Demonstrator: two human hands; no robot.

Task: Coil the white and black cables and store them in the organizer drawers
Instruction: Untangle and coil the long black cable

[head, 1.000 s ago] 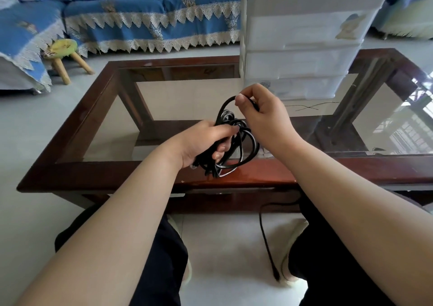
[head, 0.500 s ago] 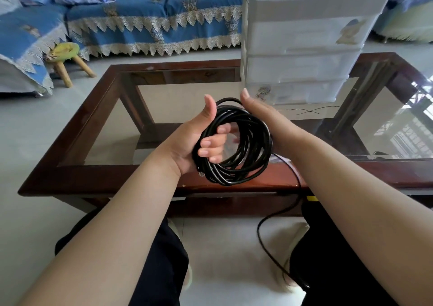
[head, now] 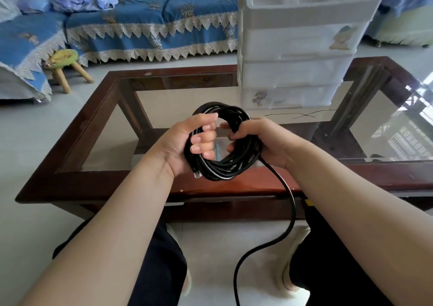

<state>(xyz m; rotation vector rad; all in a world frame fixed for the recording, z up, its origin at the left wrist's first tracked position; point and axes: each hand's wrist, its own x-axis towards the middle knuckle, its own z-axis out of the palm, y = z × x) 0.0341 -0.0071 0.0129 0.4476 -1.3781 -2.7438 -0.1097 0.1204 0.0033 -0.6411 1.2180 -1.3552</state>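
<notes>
Gripping the glossy black cable (head: 225, 165), wound in round loops, we curl left hand (head: 187, 146) and right hand (head: 257, 141) around it, above the glass surface (head: 117, 141).

Organizer drawers (head: 293, 76): no legible text; cartoon stickers only, no lettering readable.
Black cable (head: 225, 165): no printed marking discernible.
Worktop (head: 98, 188): no label, brand or number.

The single head-worn camera looked forward and down from close above the gripping hands, facing across the glass-topped dark wooden table (head: 98, 184) toward the white plastic drawer organizer (head: 295, 71) just beyond the grip.
</notes>
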